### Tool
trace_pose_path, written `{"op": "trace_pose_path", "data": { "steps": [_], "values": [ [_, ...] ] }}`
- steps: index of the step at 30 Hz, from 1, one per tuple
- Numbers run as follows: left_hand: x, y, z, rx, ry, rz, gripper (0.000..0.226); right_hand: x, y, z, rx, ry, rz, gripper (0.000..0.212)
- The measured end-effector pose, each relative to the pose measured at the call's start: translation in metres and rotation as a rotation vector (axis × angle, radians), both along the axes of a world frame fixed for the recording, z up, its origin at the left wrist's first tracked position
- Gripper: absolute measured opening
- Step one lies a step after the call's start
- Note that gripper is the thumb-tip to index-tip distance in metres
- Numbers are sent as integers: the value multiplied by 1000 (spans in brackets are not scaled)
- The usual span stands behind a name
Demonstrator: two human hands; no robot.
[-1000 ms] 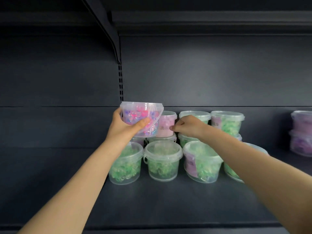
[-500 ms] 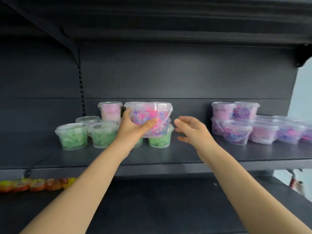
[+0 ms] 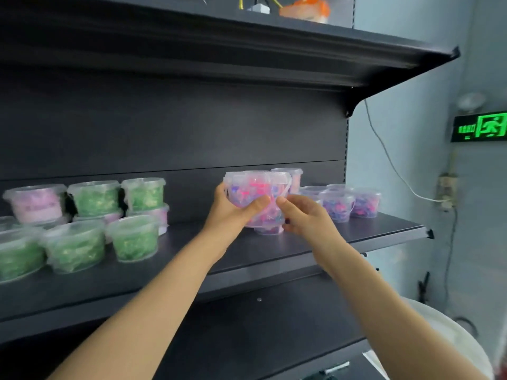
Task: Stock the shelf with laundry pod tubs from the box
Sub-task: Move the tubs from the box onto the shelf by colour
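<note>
- Left hand grips the pink-and-blue tub, fingers wrapped round its near left side, thumb across the front.
- Right hand cups the tub's right side, fingers curled against it.
- The tub is held just above the shelf, in front of the matching tubs at the right end.
- Green tubs are stacked well to the left.

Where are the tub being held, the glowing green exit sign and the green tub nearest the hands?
Clear plastic tub of pink and purple pods (image 3: 253, 187): head view, front wall.
Glowing green exit sign (image 3: 491, 127): head view, running-figure panel.
Clear round tub of green pods (image 3: 135, 241): head view, side wall.
</note>
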State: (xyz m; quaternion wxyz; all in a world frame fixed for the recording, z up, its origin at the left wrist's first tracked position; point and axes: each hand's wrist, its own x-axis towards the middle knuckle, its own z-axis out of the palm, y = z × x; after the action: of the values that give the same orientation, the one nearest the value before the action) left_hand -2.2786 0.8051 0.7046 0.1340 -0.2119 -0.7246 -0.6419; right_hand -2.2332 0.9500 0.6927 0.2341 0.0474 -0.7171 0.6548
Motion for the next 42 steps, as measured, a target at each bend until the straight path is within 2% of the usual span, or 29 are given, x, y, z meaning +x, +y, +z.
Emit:
{"op": "trace_pose_path", "data": {
  "steps": [3,4,8,11,15,17,21,25,27,29,33,35,37,40,42],
  "values": [
    [-27,48,6,-27,16,-42,69,-14,41,7,62,3,-82,71],
    [-38,65,8,-40,23,-51,77,-22,55,10,100,7,-114,72],
    [-87,126,18,-128,56,-120,82,-67,120,22,189,19,-207,34],
    [-134,165,35,-215,29,-184,84,-107,167,33,166,20,-267,33],
    [-197,211,60,-332,64,-184,74,-159,219,45,80,-38,-227,29],
    [-226,231,74,-362,107,-205,77,-184,240,49,76,-20,-202,39],
    [-277,262,103,-545,171,-201,61,-232,275,53,86,-10,-209,33],
    [-327,283,111,-778,204,-199,84,-273,301,55,186,-3,-245,14],
    [-347,290,106,-876,215,-173,85,-291,312,52,254,-17,-254,13],
    [-362,295,104,-1025,272,-176,76,-309,320,47,317,-52,-264,19],
    [-382,302,97,-1291,331,-113,68,-337,329,33,350,-156,-253,50],
    [-386,305,91,-1390,356,-92,64,-344,332,26,383,-197,-246,47],
    [-390,306,86,-1442,376,-93,63,-347,333,22,380,-229,-222,40],
    [-393,303,87,-1452,403,-76,62,-346,334,19,398,-250,-183,63],
    [-394,299,87,-1484,400,-53,63,-346,331,19,426,-240,-157,58]
  ]
}}
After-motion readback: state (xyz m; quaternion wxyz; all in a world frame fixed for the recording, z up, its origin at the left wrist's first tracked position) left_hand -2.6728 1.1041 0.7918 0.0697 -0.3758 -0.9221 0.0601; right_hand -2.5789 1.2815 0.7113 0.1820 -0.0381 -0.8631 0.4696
